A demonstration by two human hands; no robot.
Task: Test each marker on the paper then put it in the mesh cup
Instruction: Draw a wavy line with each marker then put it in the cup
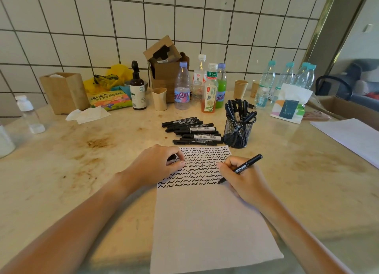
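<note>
Two hands at frame centre | right hand (241, 178) grips marker (247, 164), tip on paper (207, 222) at the squiggle rows' right end | left hand (158, 163) curls on paper, pinching a black cap (172, 157) | mesh cup (239, 130) just above paper's right corner

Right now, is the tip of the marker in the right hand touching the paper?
Touching. In the head view the marker, held by the right hand, has its tip down on the paper at the end of the lowest squiggle row.
</note>
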